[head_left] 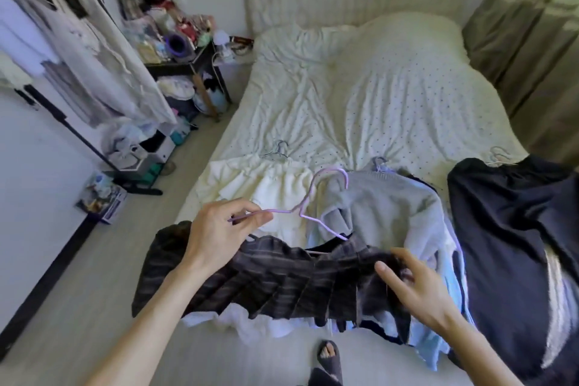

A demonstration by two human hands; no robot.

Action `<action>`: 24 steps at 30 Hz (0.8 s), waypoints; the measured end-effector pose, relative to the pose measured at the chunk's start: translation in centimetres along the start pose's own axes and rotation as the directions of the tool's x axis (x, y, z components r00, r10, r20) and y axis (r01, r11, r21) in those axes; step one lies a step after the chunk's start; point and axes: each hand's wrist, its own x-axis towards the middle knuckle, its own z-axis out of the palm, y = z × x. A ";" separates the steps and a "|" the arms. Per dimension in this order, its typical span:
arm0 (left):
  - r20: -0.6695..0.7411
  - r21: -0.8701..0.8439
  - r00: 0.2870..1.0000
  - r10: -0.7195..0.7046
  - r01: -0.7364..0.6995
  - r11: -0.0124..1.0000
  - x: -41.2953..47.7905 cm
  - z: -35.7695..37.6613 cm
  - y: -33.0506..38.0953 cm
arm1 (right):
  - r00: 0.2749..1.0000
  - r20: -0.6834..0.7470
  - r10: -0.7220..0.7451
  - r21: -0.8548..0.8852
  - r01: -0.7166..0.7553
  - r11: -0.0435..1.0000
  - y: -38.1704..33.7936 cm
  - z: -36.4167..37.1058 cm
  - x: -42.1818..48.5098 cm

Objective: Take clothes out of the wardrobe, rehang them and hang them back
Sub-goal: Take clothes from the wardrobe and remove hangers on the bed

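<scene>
Pleated dark skirt: lower centre of frame, over the bed's near edge, waistband running left to right between both hands. Left hand pinches the lilac hanger's left arm, and the hanger's right arm enters the waistband. Right hand: half-curled at the skirt's right end, grip not discernible.

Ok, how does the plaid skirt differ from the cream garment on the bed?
The plaid skirt is dark and pleated; the cream garment is pale and unpatterned. The right hand grips the skirt, the left hand its mostly bare purple hanger; the cream garment lies untouched, only a hook showing. Both are at the bed's foot.
</scene>
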 end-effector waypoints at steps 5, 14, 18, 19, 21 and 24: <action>-0.166 0.075 0.986 0.000 0.013 0.997 4.9 -4.5 -4.5 | 0.991 0.082 0.107 0.262 -0.125 0.957 -2.5 6.4 4.9; -0.114 -0.102 0.976 -0.186 0.175 0.979 19.4 -5.7 -19.0 | 0.935 0.235 0.266 0.387 -0.341 0.857 -6.9 18.5 18.4; -0.072 -0.081 0.961 -0.267 0.261 0.962 28.8 -5.0 -26.0 | 0.906 0.152 0.395 0.368 -0.423 0.828 -9.4 22.7 27.5; -0.059 -0.072 0.956 -0.286 0.282 0.957 30.9 -4.7 -27.6 | 0.900 0.130 0.416 0.372 -0.433 0.821 -10.0 23.4 29.4; -0.034 -0.069 0.945 -0.324 0.321 0.945 34.9 -3.6 -30.8 | 0.886 0.077 0.458 0.377 -0.451 0.809 -10.4 24.5 32.8; 0.010 -0.048 0.936 -0.351 0.351 0.935 40.3 -1.5 -34.8 | 0.851 0.015 0.525 0.372 -0.492 0.787 -10.4 25.7 37.7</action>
